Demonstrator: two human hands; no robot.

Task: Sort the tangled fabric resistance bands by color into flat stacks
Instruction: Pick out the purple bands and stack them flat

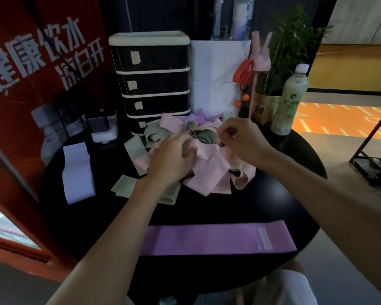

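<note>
A tangled heap of pink, pale green and lilac fabric bands point(207, 172) lies in the middle of the round black table point(262, 205). My left hand point(169, 159) rests on the heap's left side, fingers closed on pink fabric. My right hand point(242, 139) pinches a pink band at the heap's top right. A purple band point(216, 238) lies flat along the near edge. A stack of white-lavender bands point(77, 175) lies flat at the left. Loose green bands point(123, 186) stick out under my left wrist.
A black drawer unit point(152, 82) with cream trim stands behind the heap, a white bag point(216, 75) to its right. A green drink bottle point(290, 100), a pink bottle with straps and a potted plant stand at back right. A charger block point(101, 126) sits at back left.
</note>
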